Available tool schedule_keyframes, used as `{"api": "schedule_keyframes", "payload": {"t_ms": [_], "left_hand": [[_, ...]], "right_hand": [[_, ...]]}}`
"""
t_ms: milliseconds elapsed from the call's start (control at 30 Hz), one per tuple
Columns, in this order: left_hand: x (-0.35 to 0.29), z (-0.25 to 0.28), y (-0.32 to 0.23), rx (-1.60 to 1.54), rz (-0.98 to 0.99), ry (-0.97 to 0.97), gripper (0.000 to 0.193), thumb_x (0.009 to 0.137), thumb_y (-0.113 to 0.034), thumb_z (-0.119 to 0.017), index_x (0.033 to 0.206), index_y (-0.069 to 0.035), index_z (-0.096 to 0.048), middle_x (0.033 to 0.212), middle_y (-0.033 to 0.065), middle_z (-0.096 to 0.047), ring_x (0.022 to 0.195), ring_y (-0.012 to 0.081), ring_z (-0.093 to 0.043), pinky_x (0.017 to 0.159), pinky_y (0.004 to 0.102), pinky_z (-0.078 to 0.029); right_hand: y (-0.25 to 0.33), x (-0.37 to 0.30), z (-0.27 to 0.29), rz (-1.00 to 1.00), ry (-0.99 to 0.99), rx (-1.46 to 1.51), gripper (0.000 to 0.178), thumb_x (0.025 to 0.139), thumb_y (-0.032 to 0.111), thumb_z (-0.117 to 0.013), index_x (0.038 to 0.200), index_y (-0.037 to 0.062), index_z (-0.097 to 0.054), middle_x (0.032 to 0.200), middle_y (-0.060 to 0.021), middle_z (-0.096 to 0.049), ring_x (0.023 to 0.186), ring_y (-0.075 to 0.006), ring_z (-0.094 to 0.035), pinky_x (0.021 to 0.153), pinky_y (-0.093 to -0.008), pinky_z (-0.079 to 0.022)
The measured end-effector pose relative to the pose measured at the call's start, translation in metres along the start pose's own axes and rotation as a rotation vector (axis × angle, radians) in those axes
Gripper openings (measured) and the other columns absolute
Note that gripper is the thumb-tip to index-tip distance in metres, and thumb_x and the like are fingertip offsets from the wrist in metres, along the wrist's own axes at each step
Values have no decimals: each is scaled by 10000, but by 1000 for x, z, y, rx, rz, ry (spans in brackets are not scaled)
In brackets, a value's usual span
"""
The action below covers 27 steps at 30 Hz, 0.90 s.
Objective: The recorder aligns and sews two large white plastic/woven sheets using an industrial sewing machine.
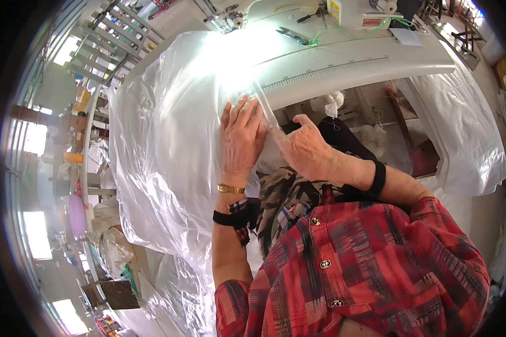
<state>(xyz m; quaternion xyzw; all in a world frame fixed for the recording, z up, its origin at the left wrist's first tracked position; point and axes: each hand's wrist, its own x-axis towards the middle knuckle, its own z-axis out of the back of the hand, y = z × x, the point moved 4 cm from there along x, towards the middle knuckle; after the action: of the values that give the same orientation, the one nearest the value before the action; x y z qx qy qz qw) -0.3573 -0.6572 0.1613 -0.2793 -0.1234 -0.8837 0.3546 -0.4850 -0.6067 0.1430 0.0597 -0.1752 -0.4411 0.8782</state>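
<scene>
A large sheet of clear plastic film (163,129) drapes over the left part of the white worktable (343,62) and hangs down on my left side. My left hand (242,135) lies on the film near the table's front edge, fingers stretched out and pointing away from me. Just to its right, my right hand (306,147) is closed at the film's folded edge (268,109), which runs taut toward the bright glare on the table. The curled fingertips of this hand are partly hidden. Strong light washes out the film beyond my left fingers.
Thread snips (292,36) with a green cord lie at the back, near a white container (351,14). A metal machine part (230,21) stands behind the glare. Printed ruler marks (331,68) follow the table's front edge. More film (461,129) hangs at the right.
</scene>
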Motion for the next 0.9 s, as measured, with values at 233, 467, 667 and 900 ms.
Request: {"api": "schedule_keyframes", "payload": {"t_ms": [233, 467, 667, 900], "left_hand": [[-47, 2, -27, -421, 546, 278, 285, 965, -200, -521, 1069, 31, -653, 1029, 154, -672, 901, 227, -657, 741, 325, -506], [-100, -58, -57, -1682, 1042, 355, 533, 1008, -455, -417, 1255, 3, -537, 1176, 99, -621, 1115, 249, -586, 953, 372, -461], [-79, -77, -60, -2496, 1114, -110, 540, 978, -433, -505, 1354, -55, -413, 1296, 77, -539, 1217, 234, -509, 1036, 381, -409], [-53, -74, -44, -2330, 1277, -155, 275, 921, -340, -632, 1020, -86, -599, 902, 39, -618, 879, 182, -621, 816, 334, -515]], "right_hand": [[-4, 1, -1, -12, 5, -49, 425, 650, 63, -657, 1016, -93, -505, 598, -130, -631, 574, -297, -638, 751, -383, -372], [0, 1, -2, -69, 15, 17, 495, 663, 87, -692, 1077, -107, -502, 602, -140, -635, 599, -313, -649, 788, -399, -395], [7, -4, -1, -104, -7, -30, 531, 670, 70, -683, 1133, -103, -489, 623, -125, -643, 622, -300, -659, 813, -403, -404], [12, -4, -1, -55, -31, -161, 582, 636, 61, -701, 1135, -134, -474, 684, -129, -648, 634, -277, -660, 845, -411, -401]]}}
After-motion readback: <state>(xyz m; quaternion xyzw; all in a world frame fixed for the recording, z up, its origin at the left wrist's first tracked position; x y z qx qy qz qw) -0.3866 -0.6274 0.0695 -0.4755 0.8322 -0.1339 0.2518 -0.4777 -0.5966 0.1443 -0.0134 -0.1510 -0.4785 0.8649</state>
